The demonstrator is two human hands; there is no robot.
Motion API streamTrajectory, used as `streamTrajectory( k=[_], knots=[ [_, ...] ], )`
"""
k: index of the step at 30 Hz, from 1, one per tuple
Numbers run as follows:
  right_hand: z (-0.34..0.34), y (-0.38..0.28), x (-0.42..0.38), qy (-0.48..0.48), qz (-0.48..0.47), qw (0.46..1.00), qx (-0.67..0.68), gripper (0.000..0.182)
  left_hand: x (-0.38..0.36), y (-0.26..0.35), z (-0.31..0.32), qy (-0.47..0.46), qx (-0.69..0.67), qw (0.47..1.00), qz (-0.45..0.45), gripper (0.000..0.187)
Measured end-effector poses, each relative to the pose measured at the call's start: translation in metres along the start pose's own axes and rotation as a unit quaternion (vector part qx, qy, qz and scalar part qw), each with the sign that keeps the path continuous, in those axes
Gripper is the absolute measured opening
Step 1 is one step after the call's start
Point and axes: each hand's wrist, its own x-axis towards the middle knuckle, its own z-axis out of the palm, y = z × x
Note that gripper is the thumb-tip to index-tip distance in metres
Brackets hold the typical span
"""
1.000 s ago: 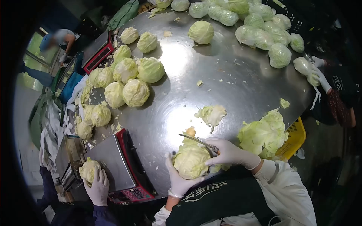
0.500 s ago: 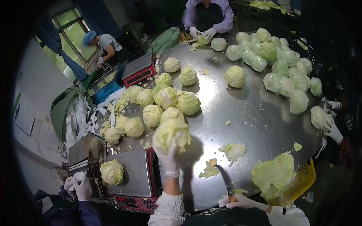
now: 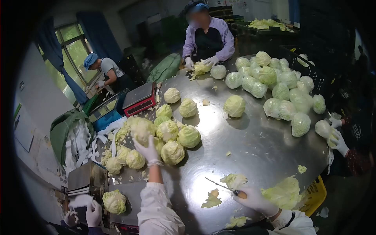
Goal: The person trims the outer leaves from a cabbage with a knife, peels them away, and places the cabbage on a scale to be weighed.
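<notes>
My left hand (image 3: 147,150), in a white glove, reaches over the cabbage pile at left. Its fingers are around the near side of a pale, slightly blurred cabbage (image 3: 141,128). Trimmed cabbages lie close by, among them one just right of my wrist (image 3: 172,152) and a greener one (image 3: 189,136). My right hand (image 3: 256,200), gloved too, grips a knife (image 3: 219,184) by its handle, the thin blade pointing left above the steel table (image 3: 219,147). Loose leaves (image 3: 234,181) lie beside the blade, and a larger heap of leaves (image 3: 282,192) is right of that hand.
A cabbage (image 3: 114,201) sits on a scale (image 3: 133,205) at lower left, near another person's gloved hands (image 3: 93,214). A red scale (image 3: 140,100) stands farther back. Wrapped cabbages (image 3: 288,84) are heaped at back right. Co-workers stand across and at right. A yellow basket (image 3: 316,194) is at the right edge.
My left hand has carried the cabbage left and away from me to the pile. My right hand has lifted and moved forward, and the knife now points left. The view has shifted.
</notes>
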Motion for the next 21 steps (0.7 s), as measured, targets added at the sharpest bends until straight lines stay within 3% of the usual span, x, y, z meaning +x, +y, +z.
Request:
streamTrajectory(
  k=[1, 3, 4, 5, 6, 8, 11, 14, 16, 18, 19, 20, 21],
  knots=[
    [0.006, 0.002, 0.018, -0.006, -0.004, 1.0, 0.001, 0.033, -0.033, 0.016, -0.01, -0.059, -0.015, 0.998, 0.011, 0.086],
    [0.021, 0.01, 0.053, 0.102, 0.001, 0.992, -0.075, 0.029, -0.117, 0.055, -0.038, -0.216, -0.054, 0.975, 0.008, 0.082],
    [0.028, 0.016, 0.064, 0.098, -0.003, 0.992, -0.077, 0.029, -0.155, 0.044, -0.051, -0.353, 0.033, 0.931, 0.082, 0.085],
    [0.034, 0.023, 0.071, 0.092, 0.013, 0.988, -0.123, 0.029, -0.208, 0.042, -0.061, -0.383, 0.126, 0.907, 0.122, 0.089],
    [0.039, 0.031, 0.073, 0.086, 0.035, 0.981, -0.17, 0.028, -0.237, 0.07, -0.08, -0.492, 0.152, 0.855, 0.069, 0.091],
    [0.046, 0.05, 0.061, 0.059, 0.086, 0.974, -0.203, 0.031, -0.293, 0.077, -0.104, -0.597, 0.208, 0.76, 0.148, 0.091],
    [0.034, 0.076, 0.011, 0.121, 0.123, 0.959, -0.225, 0.028, -0.351, 0.082, -0.108, -0.611, 0.113, 0.758, 0.195, 0.09],
    [0.006, 0.098, -0.037, 0.185, 0.175, 0.942, -0.219, 0.028, -0.407, 0.099, -0.085, -0.667, -0.026, 0.718, 0.197, 0.095],
    [-0.008, 0.139, -0.086, 0.225, 0.175, 0.951, -0.122, 0.031, -0.423, 0.121, -0.075, -0.697, -0.118, 0.682, 0.186, 0.098],
    [-0.03, 0.147, -0.128, 0.251, 0.171, 0.939, -0.161, 0.03, -0.431, 0.139, -0.066, -0.824, -0.216, 0.498, 0.161, 0.092],
    [-0.041, 0.141, -0.145, 0.229, 0.246, 0.924, -0.184, 0.028, -0.442, 0.136, -0.061, -0.877, -0.322, 0.355, 0.035, 0.079],
    [-0.05, 0.128, -0.155, 0.203, 0.319, 0.904, -0.201, 0.027, -0.418, 0.163, -0.061, -0.933, -0.253, 0.222, -0.127, 0.066],
    [-0.062, 0.115, -0.16, 0.212, 0.326, 0.899, -0.203, 0.027, -0.427, 0.151, -0.061, -0.923, -0.292, 0.222, -0.116, 0.063]
  ],
)
